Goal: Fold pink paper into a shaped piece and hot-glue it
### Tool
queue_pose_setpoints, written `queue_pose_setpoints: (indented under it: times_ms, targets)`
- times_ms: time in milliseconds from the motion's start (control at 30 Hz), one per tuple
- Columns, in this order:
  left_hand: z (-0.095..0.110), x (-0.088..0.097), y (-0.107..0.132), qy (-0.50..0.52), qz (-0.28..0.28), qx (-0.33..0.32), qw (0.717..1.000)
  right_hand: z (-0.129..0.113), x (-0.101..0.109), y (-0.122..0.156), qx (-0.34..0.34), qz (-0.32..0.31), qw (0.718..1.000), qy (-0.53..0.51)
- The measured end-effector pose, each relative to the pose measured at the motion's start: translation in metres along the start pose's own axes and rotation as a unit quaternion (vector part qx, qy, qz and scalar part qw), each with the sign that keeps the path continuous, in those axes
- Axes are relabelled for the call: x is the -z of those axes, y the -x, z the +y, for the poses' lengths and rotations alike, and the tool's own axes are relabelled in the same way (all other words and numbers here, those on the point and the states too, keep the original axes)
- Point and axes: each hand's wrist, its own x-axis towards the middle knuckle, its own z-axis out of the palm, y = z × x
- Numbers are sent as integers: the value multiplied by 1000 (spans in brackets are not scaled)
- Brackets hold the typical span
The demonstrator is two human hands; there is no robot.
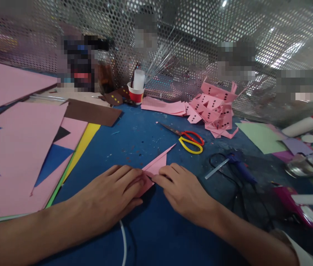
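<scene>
A folded pink paper [159, 165] lies on the blue table between my hands, with a narrow pointed strip reaching toward the upper right. My left hand [114, 190] is on its left part, fingers bent and pressed together over it. At the paper's right edge, my right hand [182, 192] pinches it with curled fingers. A small dark spot shows near the right fingertips; I cannot tell what it is. Just beyond the paper lie scissors [191, 142] with one red and one yellow handle loop, apart from both hands.
Pink folded pieces with black squares [214, 105] are heaped at the back, beside pink strips [163, 106]. A blue glue gun [241, 168] with its cord lies right. Large pink sheets [20, 147] cover the left. A red-and-white cup [135, 94] stands behind; a white cable [123, 240] runs in front.
</scene>
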Motion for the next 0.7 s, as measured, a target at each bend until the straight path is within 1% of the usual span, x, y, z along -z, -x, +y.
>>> queue_pose_setpoints:
  times_ms: [233, 367, 467, 567, 700]
  targets:
    - [-1, 0, 0, -6, -6, -5, 1000, 4, 5, 6, 12, -7, 1000, -3]
    - [-1, -1, 0, -9, -7, -5, 1000, 5, 2, 7, 13, -6, 1000, -22]
    - [-1, -1, 1, -11, -14, -7, 1000, 6, -1, 6, 10, 9, 999, -34]
    - [-1, -1, 1, -13, -16, -8, 1000, 6, -2, 5, 7, 9, 999, -31]
    - [-1, 0, 0, -13, -5, -9, 1000, 7, -2, 5, 7, 11, 1000, -23]
